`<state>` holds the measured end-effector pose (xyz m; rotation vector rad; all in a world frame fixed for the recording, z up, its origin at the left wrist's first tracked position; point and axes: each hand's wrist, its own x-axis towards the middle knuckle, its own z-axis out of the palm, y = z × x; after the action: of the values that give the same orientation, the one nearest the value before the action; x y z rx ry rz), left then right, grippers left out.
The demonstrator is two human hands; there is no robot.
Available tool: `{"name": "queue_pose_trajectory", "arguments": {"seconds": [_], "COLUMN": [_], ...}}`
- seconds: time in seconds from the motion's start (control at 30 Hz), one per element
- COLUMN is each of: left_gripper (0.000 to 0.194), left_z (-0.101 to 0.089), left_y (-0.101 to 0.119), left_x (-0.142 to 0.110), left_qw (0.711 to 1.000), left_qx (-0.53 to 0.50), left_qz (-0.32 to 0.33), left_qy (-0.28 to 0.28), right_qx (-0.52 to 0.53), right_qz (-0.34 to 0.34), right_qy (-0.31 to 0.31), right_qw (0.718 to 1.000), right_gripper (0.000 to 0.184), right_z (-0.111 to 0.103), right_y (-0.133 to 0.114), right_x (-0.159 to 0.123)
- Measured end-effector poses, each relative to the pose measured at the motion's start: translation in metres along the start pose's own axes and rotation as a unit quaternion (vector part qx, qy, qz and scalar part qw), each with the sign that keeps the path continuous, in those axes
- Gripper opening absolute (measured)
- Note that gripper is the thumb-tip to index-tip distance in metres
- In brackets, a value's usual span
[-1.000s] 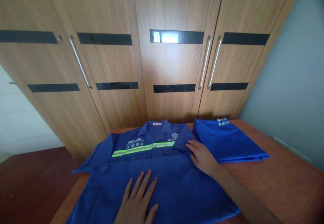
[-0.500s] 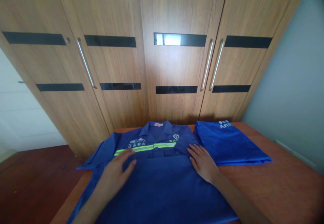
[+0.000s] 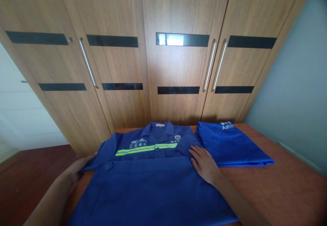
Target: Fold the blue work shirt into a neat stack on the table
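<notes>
A blue work shirt (image 3: 153,181) with a yellow-green reflective stripe lies spread face up on the wooden table (image 3: 281,185), its lower part folded up over the chest. My right hand (image 3: 204,164) rests flat and open on the shirt's right shoulder edge. At the shirt's left sleeve, by the table's left edge, my left hand (image 3: 78,166) reaches the cuff; its fingers are dim and partly hidden by the cloth.
A folded blue garment (image 3: 230,142) with white lettering lies to the right of the shirt. A wooden wardrobe (image 3: 163,66) with long metal handles stands right behind the table. A grey wall (image 3: 301,93) is on the right and dark floor on the left.
My left hand has slid from the middle of the shirt out to the left sleeve at the table's edge. The right hand has stayed on the right shoulder.
</notes>
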<state>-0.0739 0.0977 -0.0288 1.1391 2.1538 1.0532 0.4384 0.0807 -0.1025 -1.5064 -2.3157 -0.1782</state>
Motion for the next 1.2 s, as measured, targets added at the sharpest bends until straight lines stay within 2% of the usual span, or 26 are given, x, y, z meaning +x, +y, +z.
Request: {"name": "queue_pose_trajectory", "arguments": {"seconds": [0.1,0.2,0.37,0.47,0.53,0.6,0.7,0.77,0.83,1.0,1.07,1.2], "left_gripper": [0.017,0.01,0.004,0.012,0.02,0.021,0.013,0.011,0.018,0.044,0.051,0.056], "left_z": [0.001,-0.004,-0.016,-0.015,-0.007,0.008,0.034,0.048,0.056,0.067,0.075,0.089], "left_y": [-0.007,-0.006,0.016,0.038,0.05,0.052,0.043,0.034,0.03,0.031,0.026,0.013], "left_x": [0.006,0.011,0.002,-0.02,-0.037,-0.054,-0.074,-0.082,-0.087,-0.085,-0.083,-0.082], "left_qw": [0.986,0.969,0.955,0.961,0.969,0.962,0.915,0.884,0.87,0.871,0.853,0.813], "left_qx": [-0.115,-0.199,-0.275,-0.268,-0.207,-0.101,0.095,0.205,0.264,0.279,0.31,0.392], "left_qz": [-0.093,-0.116,-0.084,-0.014,0.079,0.19,0.309,0.339,0.347,0.376,0.401,0.409], "left_qy": [-0.082,-0.084,-0.067,-0.075,-0.109,-0.166,-0.241,-0.247,-0.23,-0.148,-0.121,-0.134], "right_qx": [0.002,0.001,0.005,0.006,0.007,0.008,0.01,0.011,0.012,0.013,0.011,0.012], "right_qz": [0.002,0.003,0.003,0.003,0.005,0.008,0.011,0.011,0.011,0.01,0.007,-0.02], "right_qy": [0.0,-0.003,0.009,0.004,-0.002,-0.007,-0.012,-0.015,-0.018,-0.016,-0.024,-0.061], "right_qw": [1.0,1.0,1.0,1.0,1.0,1.0,1.0,1.0,1.0,1.0,1.0,0.998], "right_gripper": [0.041,0.041,0.04,0.041,0.041,0.041,0.041,0.042,0.042,0.043,0.044,0.046], "right_z": [-0.001,-0.001,-0.001,-0.001,-0.002,-0.003,-0.004,-0.004,-0.004,-0.003,-0.004,-0.01], "right_y": [0.0,0.0,-0.001,-0.001,0.0,0.0,-0.001,-0.001,0.0,0.0,0.0,-0.002], "right_x": [0.0,0.0,0.0,0.0,0.0,0.0,0.0,0.001,0.001,0.0,0.0,0.0]}}
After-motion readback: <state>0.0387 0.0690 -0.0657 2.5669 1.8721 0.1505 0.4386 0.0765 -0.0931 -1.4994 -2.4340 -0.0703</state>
